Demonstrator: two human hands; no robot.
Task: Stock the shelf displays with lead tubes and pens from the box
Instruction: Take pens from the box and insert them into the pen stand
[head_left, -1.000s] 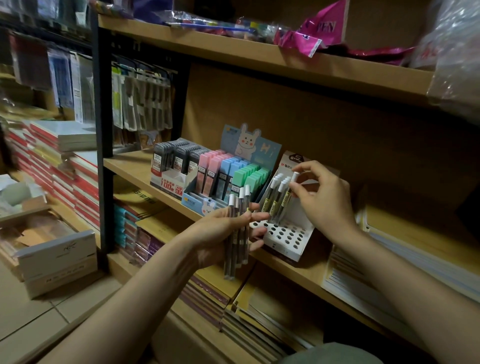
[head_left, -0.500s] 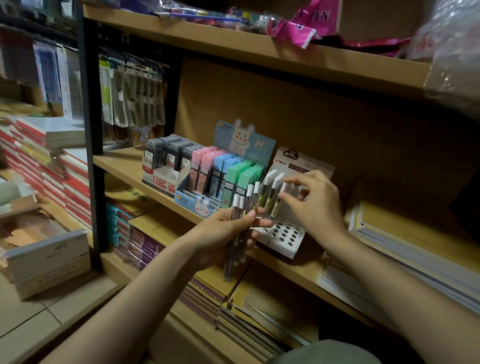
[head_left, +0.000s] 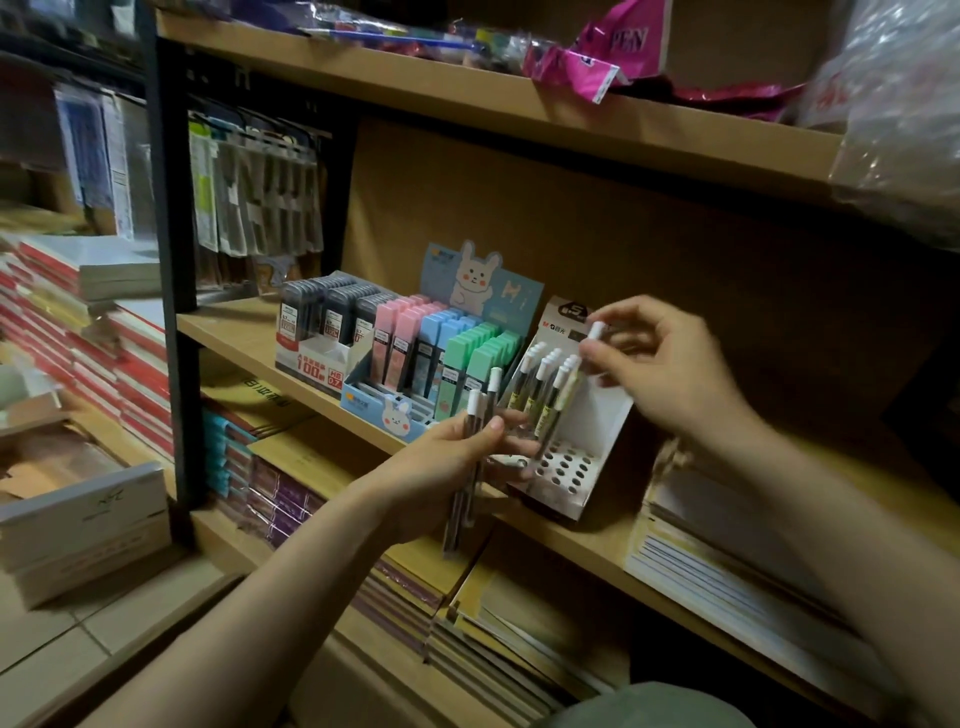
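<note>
Two pens (head_left: 475, 457) gripped in left hand (head_left: 447, 457); right hand (head_left: 660, 369) pinches pen (head_left: 589, 345) above display's (head_left: 597, 467) open holes.

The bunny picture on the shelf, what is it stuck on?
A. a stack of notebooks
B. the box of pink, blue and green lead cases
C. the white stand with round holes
B: the bunny card rises behind the pastel lead cases in the blue display box.
</note>
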